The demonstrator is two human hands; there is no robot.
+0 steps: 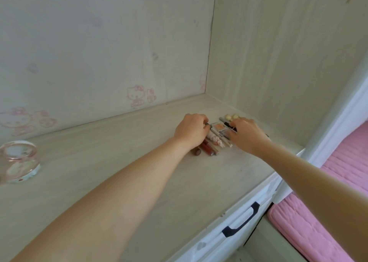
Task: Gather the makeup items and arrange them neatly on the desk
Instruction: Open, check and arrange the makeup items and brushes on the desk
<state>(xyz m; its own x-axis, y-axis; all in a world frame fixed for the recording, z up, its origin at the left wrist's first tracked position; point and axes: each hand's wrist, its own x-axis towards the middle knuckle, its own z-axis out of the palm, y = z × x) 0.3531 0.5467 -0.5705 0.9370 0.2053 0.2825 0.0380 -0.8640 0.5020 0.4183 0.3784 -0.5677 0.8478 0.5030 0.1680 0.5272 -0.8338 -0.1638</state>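
Note:
A cluster of makeup items lies near the right back corner of the pale wood desk (111, 162). It holds several reddish-brown lip tubes (67, 151), white pens (220, 139), a small peach compact (219, 126) and a dark pencil. Two cream beads (232, 116) sit just behind. My left hand (192, 131) is curled over the left side of the cluster, its fingertips pinching a pen end. My right hand (247, 135) covers the right side, fingers bent down on the dark pencil (229, 125).
A clear pink-tinted round container (19, 161) stands at the desk's left. The desk meets cartoon-cat-stickered walls behind and to the right. A white drawer with a dark handle (242, 221) sits under the front edge. A pink bed mattress (326, 212) lies at the right.

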